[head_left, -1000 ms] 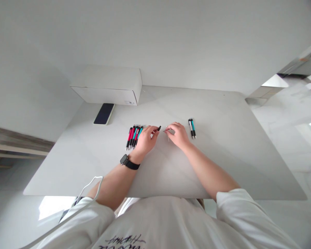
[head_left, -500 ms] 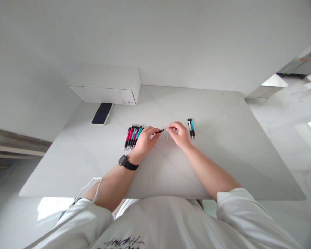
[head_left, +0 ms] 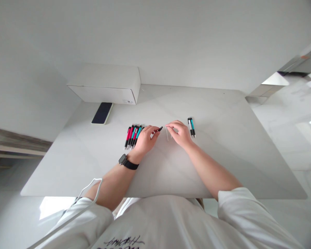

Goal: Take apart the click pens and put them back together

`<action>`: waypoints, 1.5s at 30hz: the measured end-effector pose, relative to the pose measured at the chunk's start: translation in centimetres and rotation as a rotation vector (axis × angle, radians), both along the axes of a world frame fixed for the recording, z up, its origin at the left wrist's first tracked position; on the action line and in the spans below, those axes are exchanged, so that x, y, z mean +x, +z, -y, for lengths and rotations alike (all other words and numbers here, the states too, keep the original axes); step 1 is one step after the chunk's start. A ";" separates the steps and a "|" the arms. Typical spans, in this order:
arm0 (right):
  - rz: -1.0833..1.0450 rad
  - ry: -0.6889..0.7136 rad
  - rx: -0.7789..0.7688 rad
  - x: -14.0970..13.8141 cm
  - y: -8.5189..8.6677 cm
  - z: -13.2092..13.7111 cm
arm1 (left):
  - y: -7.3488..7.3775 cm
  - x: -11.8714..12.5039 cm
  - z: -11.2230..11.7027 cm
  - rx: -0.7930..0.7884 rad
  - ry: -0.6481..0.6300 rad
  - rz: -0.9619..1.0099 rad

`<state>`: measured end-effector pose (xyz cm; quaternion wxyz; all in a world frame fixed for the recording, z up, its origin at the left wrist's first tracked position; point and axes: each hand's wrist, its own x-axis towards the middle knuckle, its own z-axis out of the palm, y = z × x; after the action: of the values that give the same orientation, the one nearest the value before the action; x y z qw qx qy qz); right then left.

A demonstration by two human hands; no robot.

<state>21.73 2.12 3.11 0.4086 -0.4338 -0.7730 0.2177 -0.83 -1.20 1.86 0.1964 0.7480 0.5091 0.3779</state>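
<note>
My left hand [head_left: 145,139] is closed, pinching a short black pen part [head_left: 160,129] between thumb and fingertips. Its free end points up and to the right. Just across a small gap, my right hand [head_left: 181,134] is closed too, its thumb and index finger pinched together; whatever sits at those fingertips is too small to make out. A thin white stick [head_left: 167,134], like a pen refill, shows beside the right fingers. Partly behind my left hand lies a row of red and teal pens [head_left: 131,136] with black grips.
Two pens [head_left: 191,127], one white and one teal, lie right of my right hand. A phone [head_left: 102,113] rests on the white table [head_left: 223,148] at the left, before a white box [head_left: 103,93]. The wall closes off the table's far edge.
The black pen part has tilted up at its free end, and the thin tip that reached toward my right fingers no longer shows on it. The hands have barely moved.
</note>
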 end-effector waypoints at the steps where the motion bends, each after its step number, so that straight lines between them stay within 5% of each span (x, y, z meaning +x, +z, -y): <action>1: 0.018 -0.041 0.005 0.2 0.0 -0.2 | 0.0 0.0 0.0 -0.001 0.010 0.004; 6: 0.329 -0.207 0.020 0.9 -1.1 -0.6 | -0.2 0.1 0.0 0.005 0.040 0.015; 11: 0.587 -0.184 0.032 0.1 -2.0 0.3 | -0.2 0.1 0.0 0.000 0.050 0.012; 25: 0.715 -0.012 -0.011 -2.3 -0.8 2.5 | 0.1 -0.1 0.0 0.054 0.177 0.088; 29: 0.539 -0.036 -0.138 0.0 0.8 0.8 | 0.1 -0.2 0.0 0.062 0.206 0.097; 34: 0.049 -0.001 -0.346 2.4 2.3 -0.9 | -0.2 0.0 0.0 0.028 0.134 0.132; 40: -0.447 0.092 -0.485 1.5 2.4 -0.9 | 0.5 0.5 0.4 0.051 0.002 0.108; 45: -0.657 0.121 -0.522 0.0 2.2 -0.1 | 0.5 0.6 0.4 0.086 -0.045 0.141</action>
<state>21.77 2.23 5.27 0.4962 -0.3841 -0.5446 0.5565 -0.27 -1.59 2.33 0.2079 0.7385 0.4605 0.4464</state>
